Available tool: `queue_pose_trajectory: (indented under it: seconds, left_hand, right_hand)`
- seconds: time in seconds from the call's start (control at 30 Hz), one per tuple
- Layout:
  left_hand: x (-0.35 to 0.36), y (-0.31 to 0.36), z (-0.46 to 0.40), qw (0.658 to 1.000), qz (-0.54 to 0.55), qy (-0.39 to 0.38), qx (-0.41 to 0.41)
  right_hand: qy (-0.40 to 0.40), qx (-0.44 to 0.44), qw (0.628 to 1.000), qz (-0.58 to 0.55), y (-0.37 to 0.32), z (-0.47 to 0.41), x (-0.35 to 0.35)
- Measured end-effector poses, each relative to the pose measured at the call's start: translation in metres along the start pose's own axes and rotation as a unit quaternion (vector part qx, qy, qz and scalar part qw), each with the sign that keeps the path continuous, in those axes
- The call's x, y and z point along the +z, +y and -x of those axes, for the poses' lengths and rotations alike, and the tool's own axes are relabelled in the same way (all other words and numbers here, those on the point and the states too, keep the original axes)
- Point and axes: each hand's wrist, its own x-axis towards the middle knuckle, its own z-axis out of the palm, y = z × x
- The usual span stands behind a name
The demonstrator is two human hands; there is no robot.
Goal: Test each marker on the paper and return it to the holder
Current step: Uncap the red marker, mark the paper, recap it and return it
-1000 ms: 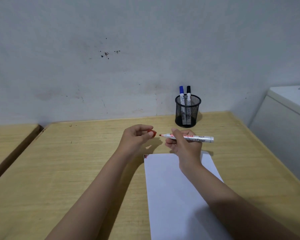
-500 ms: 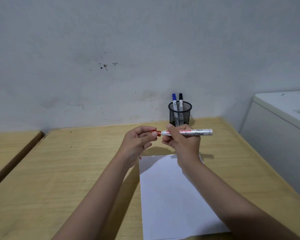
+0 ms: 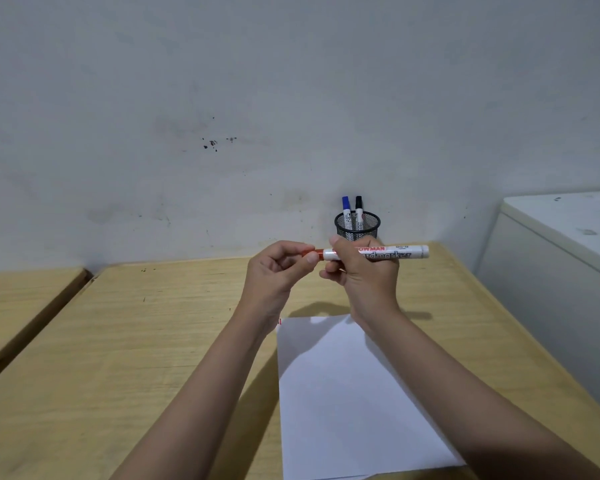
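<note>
Red cap (image 3: 313, 252) now back on marker (image 3: 392, 252).

The counter (image 3: 153, 341) is pale wood with a matt, faintly grained face. The paper (image 3: 343, 393) lies smooth and matt white. The marker (image 3: 395, 252) has a glossy white plastic barrel. The holder (image 3: 357, 226) is black wire mesh. The wall (image 3: 291, 98) looks dull and scuffed.

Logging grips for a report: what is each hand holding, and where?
Right hand grips the red marker around its barrel's cap end; left hand pinches its red cap.
</note>
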Motion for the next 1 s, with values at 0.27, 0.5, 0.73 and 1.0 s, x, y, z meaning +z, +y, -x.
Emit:
queue_pose_trajectory:
  seconds: [0.27, 0.5, 0.73, 1.0]
  left_hand:
    - [-0.002, 0.007, -0.024, 0.99, -0.083, 0.103, 0.053]
    - [0.024, 0.018, -0.048, 0.984, -0.165, 0.028, 0.067]
    - [0.039, 0.011, -0.088, 0.975, -0.21, 0.02, 0.073]
    - [0.047, -0.047, -0.136, 0.917, -0.398, 0.018, 0.023]
  right_hand:
    - [-0.052, 0.064, 0.968, 0.236, -0.009, -0.01, -0.015]
    - [-0.12, -0.285, 0.822, 0.478, -0.023, -0.042, -0.035]
    - [-0.055, -0.28, 0.892, 0.35, -0.054, -0.094, -0.042]
    - [0.01, -0.309, 0.867, 0.391, -0.058, -0.177, -0.044]
